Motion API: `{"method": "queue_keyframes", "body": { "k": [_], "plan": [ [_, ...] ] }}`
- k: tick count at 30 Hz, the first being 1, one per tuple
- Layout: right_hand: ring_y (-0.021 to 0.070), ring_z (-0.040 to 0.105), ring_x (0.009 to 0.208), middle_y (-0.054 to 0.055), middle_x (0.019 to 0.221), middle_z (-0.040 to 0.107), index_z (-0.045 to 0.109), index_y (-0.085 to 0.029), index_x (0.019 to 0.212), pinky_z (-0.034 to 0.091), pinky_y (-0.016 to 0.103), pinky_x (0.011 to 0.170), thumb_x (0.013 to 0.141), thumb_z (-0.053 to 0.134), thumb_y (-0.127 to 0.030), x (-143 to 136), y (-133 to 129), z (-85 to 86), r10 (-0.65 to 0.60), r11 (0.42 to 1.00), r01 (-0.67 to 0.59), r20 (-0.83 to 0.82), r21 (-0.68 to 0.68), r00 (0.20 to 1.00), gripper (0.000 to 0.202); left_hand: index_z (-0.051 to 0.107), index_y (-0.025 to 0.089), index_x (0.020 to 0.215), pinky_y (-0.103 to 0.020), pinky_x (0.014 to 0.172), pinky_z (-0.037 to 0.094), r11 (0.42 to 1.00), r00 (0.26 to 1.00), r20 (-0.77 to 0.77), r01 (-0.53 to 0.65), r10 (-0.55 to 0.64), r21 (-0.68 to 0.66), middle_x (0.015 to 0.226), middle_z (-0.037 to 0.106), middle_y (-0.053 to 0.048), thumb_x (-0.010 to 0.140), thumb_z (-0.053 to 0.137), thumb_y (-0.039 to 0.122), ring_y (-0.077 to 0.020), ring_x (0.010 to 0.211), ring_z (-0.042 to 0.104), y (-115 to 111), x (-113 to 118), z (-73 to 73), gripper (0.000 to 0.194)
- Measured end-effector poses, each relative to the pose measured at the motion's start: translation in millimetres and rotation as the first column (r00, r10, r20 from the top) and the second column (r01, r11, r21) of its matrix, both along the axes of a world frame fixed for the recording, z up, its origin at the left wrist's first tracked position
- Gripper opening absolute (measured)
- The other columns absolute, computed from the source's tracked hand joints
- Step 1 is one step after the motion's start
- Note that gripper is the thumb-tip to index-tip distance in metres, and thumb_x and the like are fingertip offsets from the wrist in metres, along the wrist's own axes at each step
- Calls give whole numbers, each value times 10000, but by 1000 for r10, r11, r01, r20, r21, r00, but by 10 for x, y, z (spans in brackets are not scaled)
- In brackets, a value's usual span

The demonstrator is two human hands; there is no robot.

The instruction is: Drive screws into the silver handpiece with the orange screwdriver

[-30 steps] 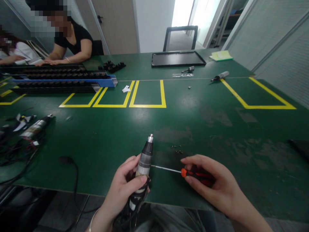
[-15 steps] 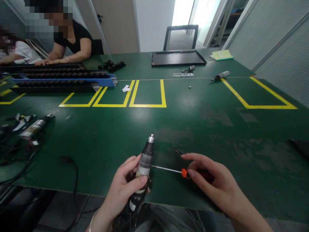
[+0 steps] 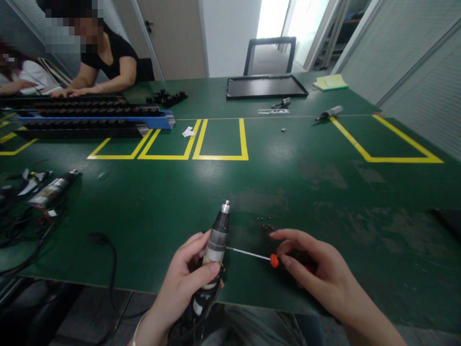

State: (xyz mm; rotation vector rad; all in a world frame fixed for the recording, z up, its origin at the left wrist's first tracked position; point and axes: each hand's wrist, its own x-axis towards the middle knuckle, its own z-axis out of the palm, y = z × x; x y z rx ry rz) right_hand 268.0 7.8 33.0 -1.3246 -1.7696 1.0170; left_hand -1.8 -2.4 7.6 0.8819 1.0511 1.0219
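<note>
My left hand (image 3: 192, 274) is wrapped round an electric screwdriver (image 3: 217, 239), a silver and black body tilted with its metal nose pointing up and away. A screwdriver (image 3: 252, 253) with a thin shaft and red-orange handle is gripped by my right hand (image 3: 317, 269), thumb and fingers closed on the handle. Its tip touches the side of the electric screwdriver near the grey collar. Most of the handle is hidden by my fingers. Several small screws (image 3: 267, 227) lie on the green table (image 3: 162, 192) just beyond my right fingertips.
At the left lie another electric screwdriver (image 3: 54, 190) and tangled cables (image 3: 21, 235). Long black and blue rails (image 3: 108, 117) stand further back, with a person (image 3: 108, 67) leaning over them. A black tray (image 3: 266, 87) and a grey power screwdriver (image 3: 329, 113) are at the far side.
The screwdriver's red-orange handle has turned slightly in my right fingers, its tip staying at the same spot. My left hand and the electric screwdriver have hardly moved.
</note>
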Motion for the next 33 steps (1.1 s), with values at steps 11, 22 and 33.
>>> {"method": "queue_keyframes", "body": {
  "k": [11, 22, 33],
  "plan": [
    [172, 719, 747, 47, 954, 736, 678, -232, 1215, 575, 242, 614, 849, 650, -158, 7, -27, 24, -18, 1000, 18, -54, -7, 998, 374, 802, 242, 1159, -256, 536, 577, 1000, 1000, -17, 2, -2, 8, 894, 560, -14, 770, 856, 322, -162, 665, 624, 11, 11, -1, 401],
    [145, 602, 534, -11, 640, 663, 729, -176, 1119, 466, 238, 491, 865, 622, -236, -24, 23, 42, -3, 997, 7, 53, -80, 999, 283, 803, 250, 1161, -270, 536, 578, 1000, 999, -28, 19, -19, 5, 891, 576, -17, 770, 855, 321, -175, 671, 622, 20, 3, 10, 401],
    [165, 697, 715, 4, 835, 709, 743, -240, 1174, 578, 244, 649, 782, 758, -207, 18, -14, 25, -50, 997, 48, -28, -56, 998, 393, 805, 235, 1165, -277, 526, 578, 1000, 1000, -28, 2, -2, -4, 877, 603, -27, 759, 859, 328, -183, 660, 629, 1, 3, -2, 420]
  ]
}}
